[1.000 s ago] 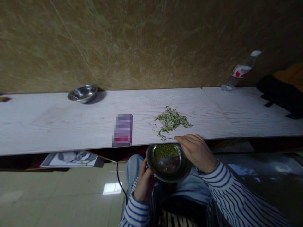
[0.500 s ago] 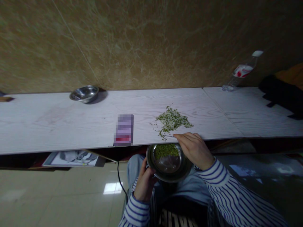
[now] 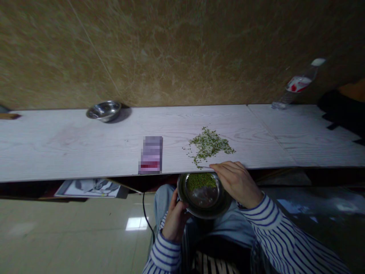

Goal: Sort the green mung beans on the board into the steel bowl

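My left hand (image 3: 176, 219) grips the left rim of a metal bowl (image 3: 203, 214) held over my lap, just under the table's front edge. Green beans (image 3: 202, 181), small like mung beans, lie along the bowl's far side. A thin metal tool (image 3: 203, 166), its kind too small to make out, is pinched in my right hand (image 3: 235, 180) above the bowl's right side. Its tip reaches the near edge of a scattered pile of green beans mixed with white grains (image 3: 210, 144) on the white table (image 3: 159, 120).
Left of the pile lies a phone-like flat object (image 3: 151, 155), its face blurred out. A second metal bowl (image 3: 104, 111) stands by the wall. At the back right are a plastic bottle (image 3: 299, 84) and dark cloth (image 3: 339, 110). An open drawer (image 3: 88, 188) sticks out below.
The view has shifted slightly, so the things on the table appear a little further right. Both hands keep their holds, and the tool's tip stays at the pile's near edge.
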Demonstrator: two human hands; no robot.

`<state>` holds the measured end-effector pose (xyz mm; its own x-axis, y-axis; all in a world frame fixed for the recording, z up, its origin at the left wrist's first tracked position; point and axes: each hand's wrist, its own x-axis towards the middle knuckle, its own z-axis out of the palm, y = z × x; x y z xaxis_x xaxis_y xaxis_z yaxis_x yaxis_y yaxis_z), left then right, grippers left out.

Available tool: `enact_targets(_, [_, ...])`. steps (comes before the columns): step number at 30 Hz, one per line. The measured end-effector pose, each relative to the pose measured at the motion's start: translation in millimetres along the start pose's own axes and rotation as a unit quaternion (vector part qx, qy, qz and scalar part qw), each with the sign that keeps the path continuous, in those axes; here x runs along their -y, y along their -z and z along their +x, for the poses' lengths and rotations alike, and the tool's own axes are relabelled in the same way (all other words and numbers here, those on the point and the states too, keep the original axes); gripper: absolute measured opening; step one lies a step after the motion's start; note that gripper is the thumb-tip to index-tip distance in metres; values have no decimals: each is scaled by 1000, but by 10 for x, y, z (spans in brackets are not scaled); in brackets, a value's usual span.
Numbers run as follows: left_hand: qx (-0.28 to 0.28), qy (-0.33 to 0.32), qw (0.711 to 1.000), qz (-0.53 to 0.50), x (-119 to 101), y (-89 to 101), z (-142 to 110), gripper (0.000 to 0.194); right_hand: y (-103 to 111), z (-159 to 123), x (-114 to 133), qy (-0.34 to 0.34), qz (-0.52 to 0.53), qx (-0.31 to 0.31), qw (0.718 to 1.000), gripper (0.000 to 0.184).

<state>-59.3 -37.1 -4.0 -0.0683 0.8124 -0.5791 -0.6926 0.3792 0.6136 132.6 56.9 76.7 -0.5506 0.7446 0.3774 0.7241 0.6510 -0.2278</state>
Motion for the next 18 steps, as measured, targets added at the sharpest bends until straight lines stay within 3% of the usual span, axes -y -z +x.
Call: enact_targets(18, [3, 0, 1000, -7, -33, -76, -38, 65, 2, 12, 49, -7, 8, 6, 1000, 28])
